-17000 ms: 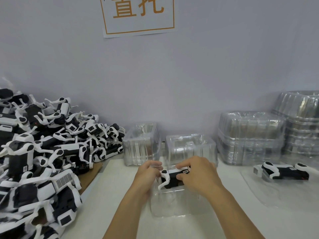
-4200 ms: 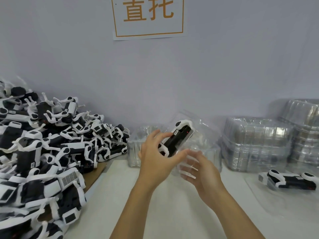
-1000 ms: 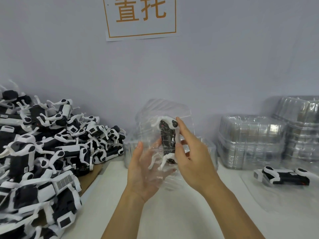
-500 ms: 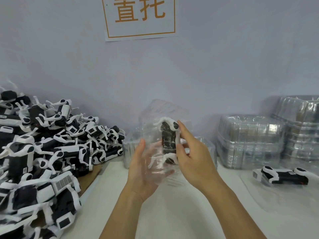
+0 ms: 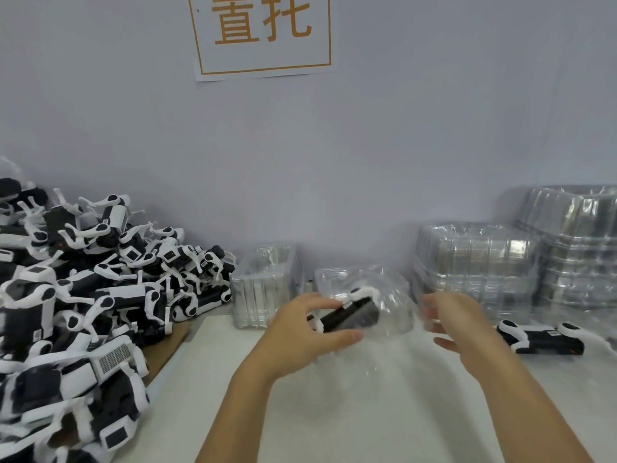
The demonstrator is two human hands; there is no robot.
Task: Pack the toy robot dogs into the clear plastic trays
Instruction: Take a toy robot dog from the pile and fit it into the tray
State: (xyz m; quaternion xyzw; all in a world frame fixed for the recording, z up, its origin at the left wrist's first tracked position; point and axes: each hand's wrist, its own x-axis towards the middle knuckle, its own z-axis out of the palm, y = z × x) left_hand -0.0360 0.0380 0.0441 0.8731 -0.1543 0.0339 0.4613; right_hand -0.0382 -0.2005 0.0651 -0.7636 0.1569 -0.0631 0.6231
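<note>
My left hand (image 5: 300,329) grips the left end of a clear plastic tray (image 5: 390,305), fingers on top and thumb underneath. A black-and-white toy robot dog (image 5: 350,314) sits inside it, lying almost level just above the white table (image 5: 334,412). My right hand (image 5: 457,322) is blurred beside the tray's right edge, fingers spread and holding nothing. A big pile of loose toy robot dogs (image 5: 83,295) fills the left side.
Another robot dog (image 5: 541,339) lies in clear plastic on the table at right. Stacks of clear trays (image 5: 474,262) and a taller stack (image 5: 581,245) stand against the wall. Several trays (image 5: 263,285) stand behind my hands. Brown cardboard (image 5: 167,345) lies under the pile.
The tray with the dog has turned from upright to nearly level and dropped toward the table. My right hand has come off it and moved right; my left hand still holds it.
</note>
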